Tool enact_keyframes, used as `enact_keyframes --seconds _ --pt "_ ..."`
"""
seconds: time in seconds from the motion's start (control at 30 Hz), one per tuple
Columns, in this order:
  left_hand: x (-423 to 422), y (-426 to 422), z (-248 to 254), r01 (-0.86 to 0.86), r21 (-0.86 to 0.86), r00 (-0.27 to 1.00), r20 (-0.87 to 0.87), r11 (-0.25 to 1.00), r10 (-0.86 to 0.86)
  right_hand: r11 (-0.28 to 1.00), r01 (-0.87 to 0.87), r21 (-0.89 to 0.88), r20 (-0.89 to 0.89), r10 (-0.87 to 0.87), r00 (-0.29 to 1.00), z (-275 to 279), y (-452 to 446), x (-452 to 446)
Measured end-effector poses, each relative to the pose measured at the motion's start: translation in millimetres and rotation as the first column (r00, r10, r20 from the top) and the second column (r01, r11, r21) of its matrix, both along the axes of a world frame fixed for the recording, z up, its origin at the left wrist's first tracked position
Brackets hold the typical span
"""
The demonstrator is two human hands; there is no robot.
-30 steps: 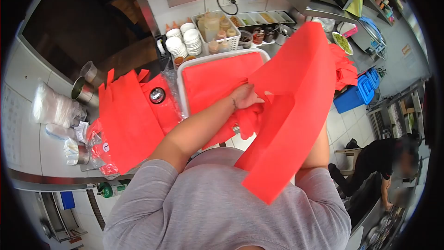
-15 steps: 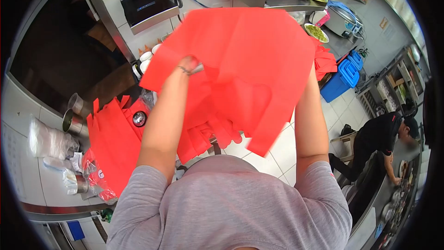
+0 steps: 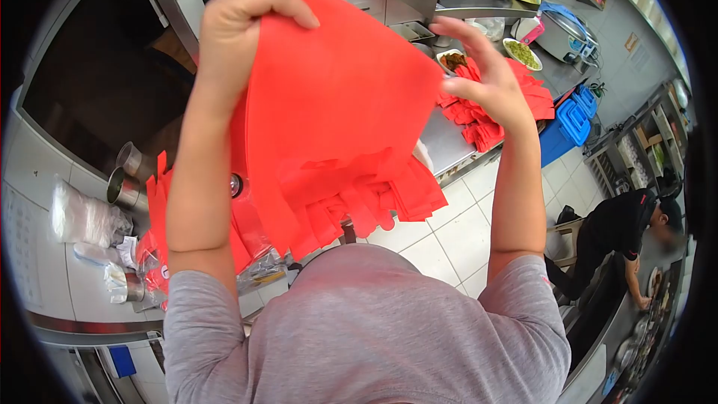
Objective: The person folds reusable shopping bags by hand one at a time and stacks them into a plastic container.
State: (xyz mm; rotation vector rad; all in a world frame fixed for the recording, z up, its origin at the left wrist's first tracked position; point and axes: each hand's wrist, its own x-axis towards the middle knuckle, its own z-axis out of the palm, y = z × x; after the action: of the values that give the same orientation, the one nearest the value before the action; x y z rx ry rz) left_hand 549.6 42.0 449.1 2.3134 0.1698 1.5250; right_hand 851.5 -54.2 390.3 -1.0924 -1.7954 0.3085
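Observation:
A red non-woven fabric bag (image 3: 336,82) hangs in front of me, its lower edge loose. My left hand (image 3: 250,19) is closed on its upper left corner, thumb and fingers pinching the cloth. At the opposite corner my right hand (image 3: 490,78) has fingers and thumb spread; its thumb tip is close to the bag's edge, and I cannot tell if they touch. Below lies a stack of similar red bags (image 3: 415,191), partly hidden by the raised one. More red bags (image 3: 535,93) are heaped on the counter to the right.
Bowls of green food (image 3: 522,54) and dark food (image 3: 451,61) stand by the right heap. A large lidded cooker (image 3: 565,30) is behind. Metal cups (image 3: 126,188) and clear plastic packs (image 3: 86,209) sit at left. A blue bin (image 3: 565,123) and another person (image 3: 621,232) are at right.
The bag, spread wide before, now hangs narrower and further left. My left hand has risen to its top corner. My right hand, hidden behind the cloth before, shows with fingers apart.

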Motion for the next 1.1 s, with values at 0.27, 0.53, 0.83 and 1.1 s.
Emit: enact_keyframes --seconds 0.27,0.53,0.83,1.1 --pt "-38 9 26 0.282 0.064 0.958 0.033 0.957 -0.284 0.794 -0.388 -0.469 -0.333 0.248 0.91 -20 70 6" --pt "-100 32 -47 0.287 -0.61 0.918 0.396 0.738 -0.03 0.837 -0.51 -0.199 -0.761 0.196 0.618 15 67 4" --pt "-112 67 -274 0.29 -0.957 0.938 0.284 -0.001 0.198 0.797 -0.014 -0.604 -0.297 -0.209 0.932 -230 189 0" --pt "-95 81 -355 -0.686 -0.583 0.725 -0.488 0.437 0.486 0.803 0.332 -0.496 -0.029 -0.397 0.917 -293 197 -24"
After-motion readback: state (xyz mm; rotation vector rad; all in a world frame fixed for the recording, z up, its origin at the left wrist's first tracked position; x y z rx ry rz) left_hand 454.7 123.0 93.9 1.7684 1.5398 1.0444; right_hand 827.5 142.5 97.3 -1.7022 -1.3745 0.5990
